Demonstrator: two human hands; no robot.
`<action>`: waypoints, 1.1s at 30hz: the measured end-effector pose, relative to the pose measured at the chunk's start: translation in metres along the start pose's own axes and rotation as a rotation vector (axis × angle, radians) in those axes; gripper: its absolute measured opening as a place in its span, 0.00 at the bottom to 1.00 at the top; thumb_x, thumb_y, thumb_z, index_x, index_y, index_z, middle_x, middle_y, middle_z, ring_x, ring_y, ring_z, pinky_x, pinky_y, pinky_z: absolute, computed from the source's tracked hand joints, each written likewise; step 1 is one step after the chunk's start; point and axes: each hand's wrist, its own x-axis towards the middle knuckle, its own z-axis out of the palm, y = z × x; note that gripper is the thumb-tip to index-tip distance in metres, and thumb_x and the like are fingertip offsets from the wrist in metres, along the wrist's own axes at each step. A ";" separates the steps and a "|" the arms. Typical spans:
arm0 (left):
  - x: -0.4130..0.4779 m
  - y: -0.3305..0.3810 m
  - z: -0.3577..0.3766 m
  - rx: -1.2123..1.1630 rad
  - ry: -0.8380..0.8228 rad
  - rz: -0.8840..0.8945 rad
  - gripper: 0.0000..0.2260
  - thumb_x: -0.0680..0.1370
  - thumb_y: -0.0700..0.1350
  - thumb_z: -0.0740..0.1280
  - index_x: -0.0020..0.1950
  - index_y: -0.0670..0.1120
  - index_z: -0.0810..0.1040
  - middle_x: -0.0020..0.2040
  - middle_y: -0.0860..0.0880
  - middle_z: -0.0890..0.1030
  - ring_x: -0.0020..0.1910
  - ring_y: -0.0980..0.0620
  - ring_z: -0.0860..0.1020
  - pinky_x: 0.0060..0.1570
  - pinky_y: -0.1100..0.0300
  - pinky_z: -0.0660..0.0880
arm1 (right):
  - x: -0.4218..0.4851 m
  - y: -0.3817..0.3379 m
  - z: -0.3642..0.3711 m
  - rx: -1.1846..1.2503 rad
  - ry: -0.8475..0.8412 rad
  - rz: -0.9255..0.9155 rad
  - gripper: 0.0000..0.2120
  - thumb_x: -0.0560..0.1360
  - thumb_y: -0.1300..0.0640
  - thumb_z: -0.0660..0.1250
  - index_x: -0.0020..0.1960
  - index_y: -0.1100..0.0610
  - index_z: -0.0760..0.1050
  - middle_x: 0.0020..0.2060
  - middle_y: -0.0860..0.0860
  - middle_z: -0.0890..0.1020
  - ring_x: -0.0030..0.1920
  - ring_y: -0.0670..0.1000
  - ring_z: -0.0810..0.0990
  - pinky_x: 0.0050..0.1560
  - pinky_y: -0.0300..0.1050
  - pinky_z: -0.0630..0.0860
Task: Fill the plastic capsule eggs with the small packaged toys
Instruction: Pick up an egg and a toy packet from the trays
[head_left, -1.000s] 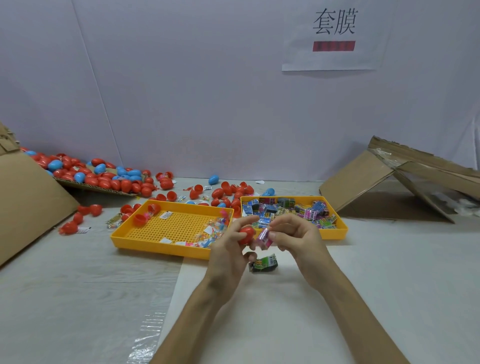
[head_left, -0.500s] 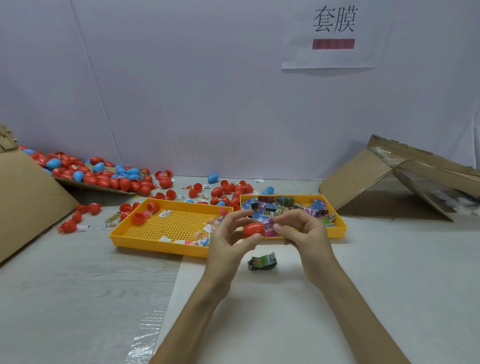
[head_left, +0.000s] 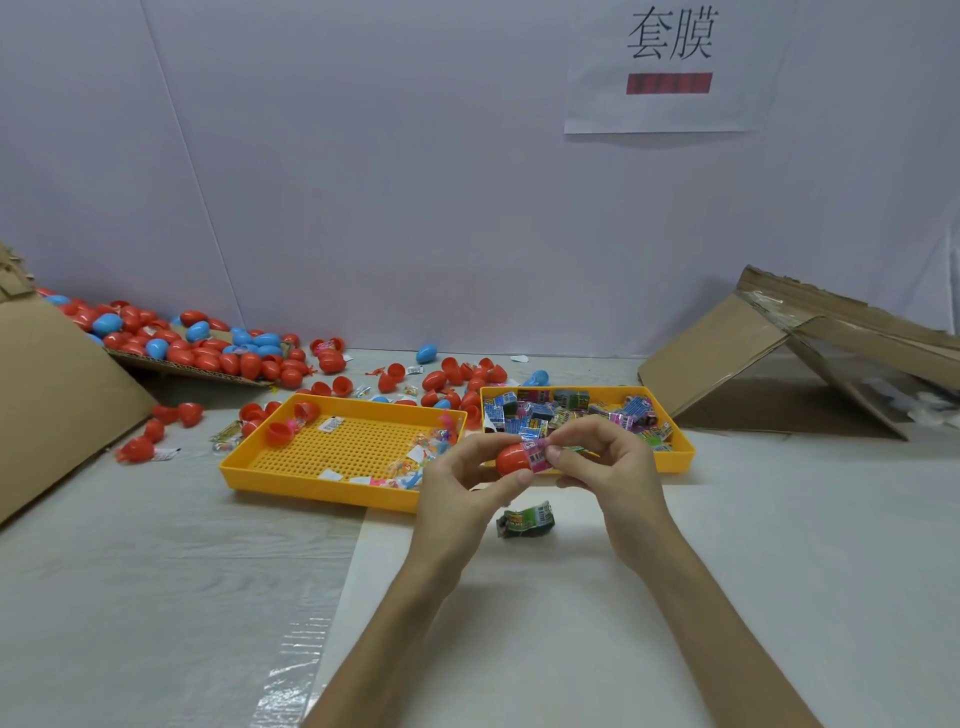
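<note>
1. Far left of the left hand (head_left: 457, 491): a heap of red and blue capsule eggs (head_left: 208, 353) on a cardboard sheet, probably stock kept clear of the working spot.
2. Just beyond the left hand: a perforated yellow tray (head_left: 291, 470) holding a few scraps and loose small toys.
3. Left hand: thumb and fingers pinch a red egg half (head_left: 511, 460) from its closed end, raised above the table. Its long axis lies roughly level, left to right, and its open mouth points right, toward the other hand, so the toy can go straight in.
4. Between the hands: a pink packaged toy (head_left: 537, 457) sits at the mouth of the half, part inside by the look of it, part protruding.
5. Below the hands: a green packaged toy (head_left: 525, 519) lies on the table, likely next in turn.
6. Right hand (head_left: 605, 465): fingertips closed on the pink packet's free end, apparently pressing it leftward.
7. Just beyond the right hand: a second yellow tray (head_left: 680, 460) full of packaged toys, within easy reach.
</note>
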 end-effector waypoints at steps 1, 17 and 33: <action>0.000 0.000 0.000 0.012 0.010 0.003 0.14 0.72 0.41 0.78 0.53 0.56 0.84 0.48 0.54 0.85 0.46 0.53 0.84 0.39 0.64 0.79 | 0.000 0.001 0.000 0.005 -0.008 -0.001 0.09 0.73 0.69 0.73 0.43 0.56 0.83 0.41 0.49 0.86 0.45 0.50 0.85 0.39 0.43 0.81; 0.001 0.001 -0.002 -0.140 0.011 -0.056 0.15 0.75 0.41 0.75 0.61 0.53 0.82 0.52 0.52 0.86 0.54 0.53 0.84 0.46 0.61 0.81 | 0.000 0.003 0.002 -0.068 -0.068 -0.012 0.13 0.73 0.68 0.74 0.50 0.51 0.83 0.47 0.49 0.86 0.47 0.48 0.85 0.42 0.41 0.80; 0.002 -0.001 -0.003 -0.136 0.023 -0.070 0.13 0.77 0.41 0.73 0.57 0.56 0.84 0.52 0.53 0.86 0.54 0.54 0.84 0.46 0.62 0.80 | -0.002 0.005 0.006 -0.216 -0.006 -0.138 0.14 0.74 0.58 0.76 0.57 0.47 0.82 0.49 0.46 0.85 0.48 0.48 0.86 0.48 0.45 0.83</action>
